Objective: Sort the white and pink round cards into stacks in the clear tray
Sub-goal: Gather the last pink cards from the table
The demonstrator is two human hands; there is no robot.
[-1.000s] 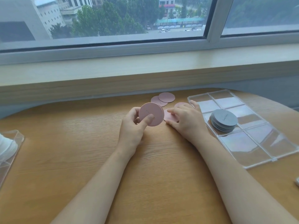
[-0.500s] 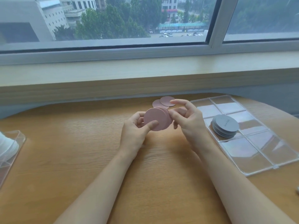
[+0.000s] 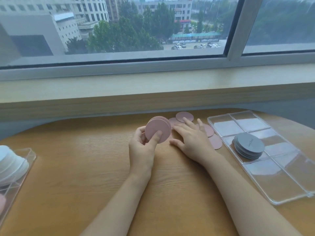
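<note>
We see the left hand (image 3: 142, 147) raised just above the wooden tabletop (image 3: 81, 167), its grip clamped on a small stack of pink round cards (image 3: 158, 129): the thumb presses the front face and the fingers curl behind, so the stack stands nearly upright, facing us. Just to the right of that grip, the right hand (image 3: 192, 142) lies flat with its fingers spread and straight, holding nothing, resting on loose pink round cards (image 3: 216, 141) scattered on the tabletop; two more pink cards (image 3: 184, 116) lie just beyond its fingertips, overlapping one another. Further right of the grip, apart from the hands, sits the clear plastic compartment tray (image 3: 279, 200), and a stack of grey round cards (image 3: 248, 145) rests in one of its middle compartments on the near-left side. Well to the left of the grip, at the picture's edge, a second clear tray (image 3: 25, 160) holds a leaning stack of white round cards (image 3: 10, 164). Beyond the tabletop runs a pale window ledge (image 3: 153, 86) under a window.
</note>
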